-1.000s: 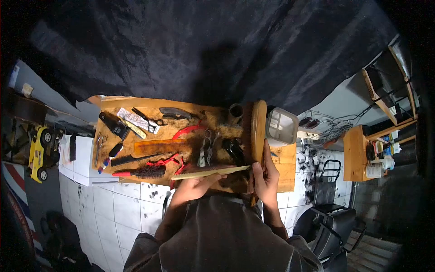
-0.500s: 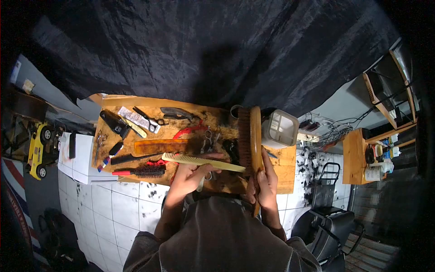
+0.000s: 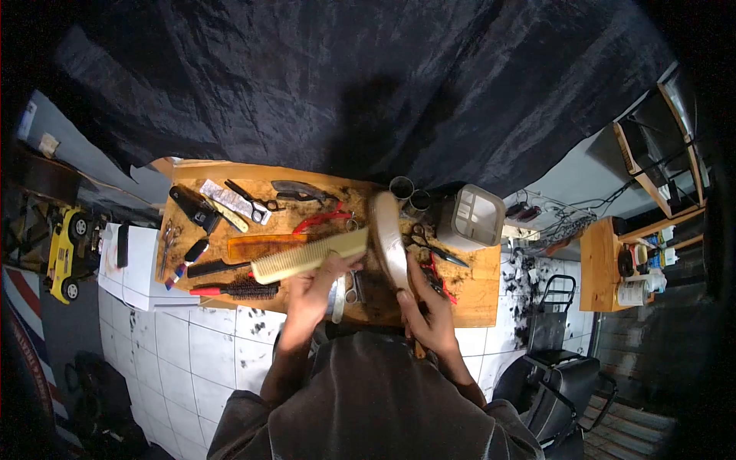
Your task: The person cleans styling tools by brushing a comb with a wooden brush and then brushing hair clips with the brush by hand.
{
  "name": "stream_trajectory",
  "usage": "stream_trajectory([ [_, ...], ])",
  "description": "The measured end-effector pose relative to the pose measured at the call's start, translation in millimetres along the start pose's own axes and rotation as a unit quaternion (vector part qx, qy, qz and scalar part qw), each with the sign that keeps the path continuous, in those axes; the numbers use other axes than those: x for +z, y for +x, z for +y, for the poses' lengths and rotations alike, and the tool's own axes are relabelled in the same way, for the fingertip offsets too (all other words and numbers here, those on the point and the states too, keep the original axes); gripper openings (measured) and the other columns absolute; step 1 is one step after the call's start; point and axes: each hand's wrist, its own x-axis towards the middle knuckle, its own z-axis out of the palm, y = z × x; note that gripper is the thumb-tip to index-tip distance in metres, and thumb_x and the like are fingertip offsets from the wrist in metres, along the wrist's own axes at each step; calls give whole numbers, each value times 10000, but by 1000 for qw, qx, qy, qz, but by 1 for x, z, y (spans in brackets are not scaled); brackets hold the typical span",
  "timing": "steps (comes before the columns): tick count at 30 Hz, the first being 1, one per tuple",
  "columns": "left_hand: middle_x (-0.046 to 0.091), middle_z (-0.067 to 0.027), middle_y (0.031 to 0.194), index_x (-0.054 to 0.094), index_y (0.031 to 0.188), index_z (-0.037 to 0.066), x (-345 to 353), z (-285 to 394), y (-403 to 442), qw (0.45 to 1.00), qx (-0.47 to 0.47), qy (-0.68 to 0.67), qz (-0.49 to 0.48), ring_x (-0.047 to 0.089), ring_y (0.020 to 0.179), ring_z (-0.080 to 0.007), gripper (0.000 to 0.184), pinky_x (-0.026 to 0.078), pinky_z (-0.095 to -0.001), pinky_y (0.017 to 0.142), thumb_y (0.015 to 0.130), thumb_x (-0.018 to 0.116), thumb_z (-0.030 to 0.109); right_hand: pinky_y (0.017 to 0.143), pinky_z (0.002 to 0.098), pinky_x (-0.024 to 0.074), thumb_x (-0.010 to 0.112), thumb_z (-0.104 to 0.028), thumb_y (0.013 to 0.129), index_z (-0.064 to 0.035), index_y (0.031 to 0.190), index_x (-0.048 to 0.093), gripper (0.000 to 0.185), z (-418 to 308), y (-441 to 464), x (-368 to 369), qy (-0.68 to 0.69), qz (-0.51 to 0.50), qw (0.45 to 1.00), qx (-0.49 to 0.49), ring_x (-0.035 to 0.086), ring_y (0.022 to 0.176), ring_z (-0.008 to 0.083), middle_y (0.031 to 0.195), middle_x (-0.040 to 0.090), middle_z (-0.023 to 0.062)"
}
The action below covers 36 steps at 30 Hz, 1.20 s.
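My left hand [image 3: 313, 295] grips a pale yellow comb [image 3: 299, 260], its teeth facing up and its right end close to the brush. In my right hand [image 3: 431, 313] is a long wooden-backed brush [image 3: 393, 245], held nearly upright with its smooth back towards me; its bristles are mostly hidden. Beneath the hands lie small scissors [image 3: 351, 295] and an amber comb [image 3: 268, 246]. A red-handled round brush [image 3: 238, 290] and a black comb [image 3: 218, 267] rest left of my left hand. Black scissors [image 3: 437, 249] lie right of the brush.
The wooden table [image 3: 481, 295] carries loose hair, a hair clipper [image 3: 193, 208], a razor [image 3: 228, 216] and a divided grey container [image 3: 471, 217]. Two metal cups [image 3: 401, 186] stand at the back. A black chair [image 3: 563, 387] is at right, a yellow toy car [image 3: 64, 253] at left.
The brush has moved left and turned so its smooth back shows. The comb has shifted left and turned its broad side up. Black scissors and cups behind the brush are now uncovered.
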Motion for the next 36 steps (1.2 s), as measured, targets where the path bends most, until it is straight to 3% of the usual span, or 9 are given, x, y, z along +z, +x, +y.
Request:
stream_trajectory([
  [4,640,-135,1084,557,1183,-59,1,-1,-9,986,-40,98,-129,623,968,-183,285,498,-293,807,988,451,120,623,260,490,465,-162,977,-27,1447,273,525,-13,8,3,66,95,993,23,564,644,119,988,620,131],
  [7,641,-140,1081,556,1180,-61,0,-6,-14,975,-56,146,-157,621,981,-184,295,488,-283,814,997,435,135,408,205,361,431,-145,987,-44,1465,229,528,-19,14,-1,134,121,983,33,408,437,48,572,455,-23],
  [10,613,-147,1139,540,1188,-59,-3,-14,-10,984,-113,89,-101,608,1024,-208,295,485,-321,867,1000,425,138,412,217,372,422,-151,991,-44,1466,226,525,-21,11,-8,181,103,977,46,418,429,63,588,486,-7],
  [16,557,-184,1213,509,1183,-40,-6,-23,-2,985,-5,-174,-12,571,1102,-287,289,485,-425,940,989,449,166,429,215,383,442,-165,986,-62,1458,270,512,-14,-1,-7,151,-11,987,52,431,453,55,631,516,-7],
  [24,633,-62,1058,564,1193,-17,9,-17,-27,971,-80,180,-138,598,947,-129,273,462,-260,816,970,511,132,455,204,397,431,-148,986,0,1446,255,514,1,11,2,67,134,988,-36,451,489,53,663,548,10],
  [30,616,-65,1079,573,1162,-2,4,-30,-7,995,-47,-88,23,585,968,-148,252,476,-320,877,978,494,151,433,218,402,457,-168,981,-57,1458,264,527,-23,2,-3,191,81,977,55,453,462,60,644,539,18],
  [33,616,-66,1076,571,1152,-5,-7,-25,-5,997,-16,-69,-4,581,973,-153,258,476,-329,891,990,466,167,440,224,424,486,-172,969,-57,1448,291,531,-6,1,2,127,-36,990,48,473,468,66,831,634,83],
  [35,623,-55,1070,565,1182,-10,-11,-25,-8,998,-26,48,-32,581,972,-141,275,454,-284,880,978,497,162,488,223,449,502,-166,959,-46,1431,330,516,-11,1,5,128,-29,987,94,511,525,63,1167,599,149],
  [36,627,-53,1066,568,1182,-9,-11,-25,-11,993,-34,95,-59,582,970,-137,274,452,-276,872,972,511,157,489,223,449,496,-159,960,-40,1431,325,515,-8,3,6,117,-5,990,81,514,529,63,1158,597,145],
])
